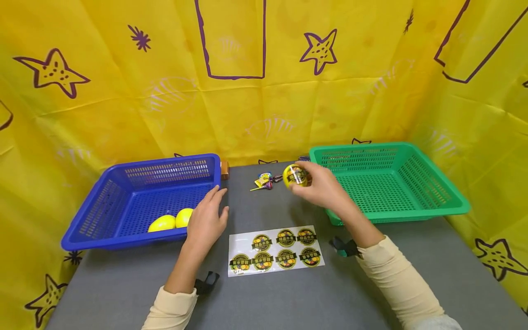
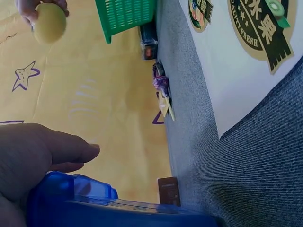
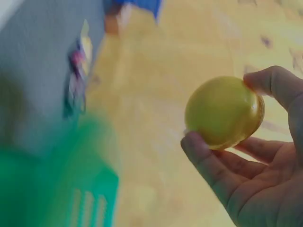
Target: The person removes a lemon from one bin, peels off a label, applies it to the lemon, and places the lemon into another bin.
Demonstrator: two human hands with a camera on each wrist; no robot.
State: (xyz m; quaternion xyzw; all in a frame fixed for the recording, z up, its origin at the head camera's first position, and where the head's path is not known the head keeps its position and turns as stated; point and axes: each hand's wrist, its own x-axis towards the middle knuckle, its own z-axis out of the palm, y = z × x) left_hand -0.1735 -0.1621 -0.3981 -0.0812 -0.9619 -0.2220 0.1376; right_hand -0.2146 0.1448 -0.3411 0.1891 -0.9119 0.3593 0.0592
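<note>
My right hand [image 1: 319,185] holds a yellow ball [image 1: 295,175] with a round sticker on it, up in the air beside the green basket [image 1: 453,208]. The right wrist view shows the ball [image 3: 223,112] pinched between thumb and fingers. My left hand [image 1: 206,220] rests with straight fingers on the near right corner of the blue basket [image 1: 90,224], holding nothing. Two yellow balls [image 1: 171,221] lie in that basket. A sticker sheet [image 1: 275,250] with several round labels lies on the grey table between my arms.
A few wrapped sweets and a lollipop [image 1: 264,182] lie at the back of the table [image 1: 288,298]. A small brown block [image 1: 224,168] sits behind the blue basket. Yellow patterned cloth [image 1: 247,105] closes in the back and sides.
</note>
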